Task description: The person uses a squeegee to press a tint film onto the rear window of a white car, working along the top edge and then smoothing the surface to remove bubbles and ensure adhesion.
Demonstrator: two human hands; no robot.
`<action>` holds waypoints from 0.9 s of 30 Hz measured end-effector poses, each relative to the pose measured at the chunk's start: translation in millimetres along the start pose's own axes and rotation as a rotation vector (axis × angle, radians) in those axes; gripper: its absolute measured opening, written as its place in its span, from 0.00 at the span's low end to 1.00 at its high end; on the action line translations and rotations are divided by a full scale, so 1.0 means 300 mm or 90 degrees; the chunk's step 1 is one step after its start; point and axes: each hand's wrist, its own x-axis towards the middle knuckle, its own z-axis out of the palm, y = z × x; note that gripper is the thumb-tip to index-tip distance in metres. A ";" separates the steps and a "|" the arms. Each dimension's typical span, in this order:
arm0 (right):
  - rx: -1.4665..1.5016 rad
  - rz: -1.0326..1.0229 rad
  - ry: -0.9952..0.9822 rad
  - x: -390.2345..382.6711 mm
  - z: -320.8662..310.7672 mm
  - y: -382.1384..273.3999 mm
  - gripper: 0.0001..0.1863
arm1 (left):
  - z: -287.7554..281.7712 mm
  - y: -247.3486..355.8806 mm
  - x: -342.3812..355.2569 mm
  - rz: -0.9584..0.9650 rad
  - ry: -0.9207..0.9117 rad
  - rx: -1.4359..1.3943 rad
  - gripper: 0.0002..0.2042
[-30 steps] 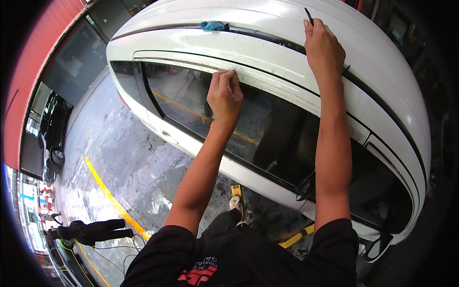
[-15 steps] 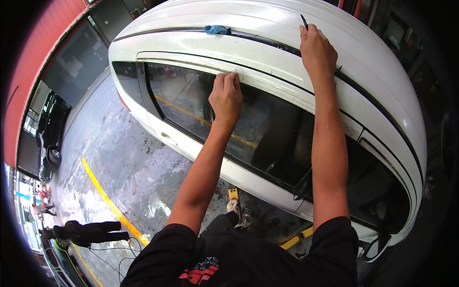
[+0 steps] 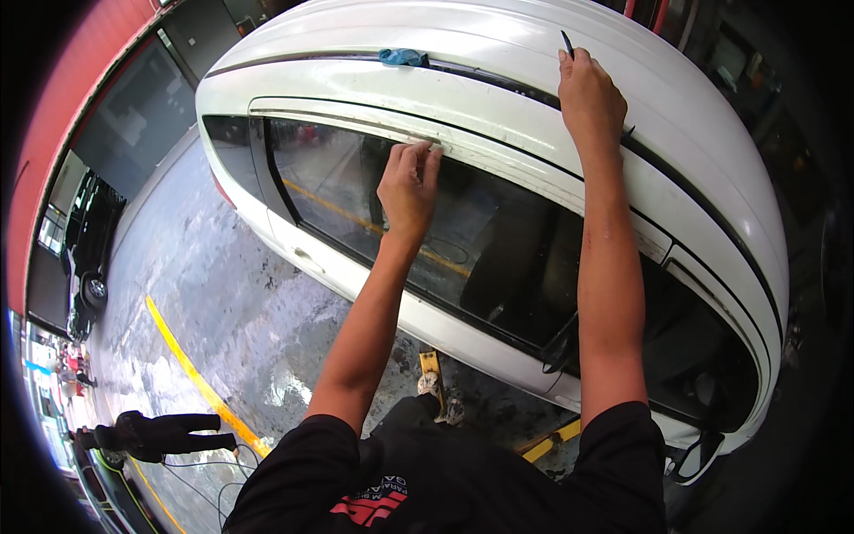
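Observation:
A white car [image 3: 498,89] stands before me, with a dark side window [image 3: 347,191] below its roof edge. My left hand [image 3: 409,189] is at the top of the window frame, fingers bent and tips together; whatever may be pinched there is too small to make out. Farther right and higher, my right hand [image 3: 592,100] is closed around a slim black stick-like piece [image 3: 567,43], whose tip pokes out above the fist. That fist is over the dark roof channel [image 3: 498,78]. Crumpled blue cloth or glove material [image 3: 403,57] lies on the channel, left of the right hand.
The car's side mirror [image 3: 698,458] juts out at lower right. Yellow metal arms [image 3: 551,440] lie low beside the car near my feet. At left, a person in dark clothes [image 3: 169,436] stands by a trailing hose or cable [image 3: 200,481]. A black car [image 3: 93,254] is parked beyond.
My left hand has shifted slightly left and down along the window frame, its fingers a little looser. The right hand keeps its grip on the black piece, almost unmoved.

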 end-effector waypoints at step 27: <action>-0.043 -0.046 0.103 -0.009 0.025 0.008 0.19 | -0.105 -0.058 0.137 -0.094 -0.027 -0.019 0.13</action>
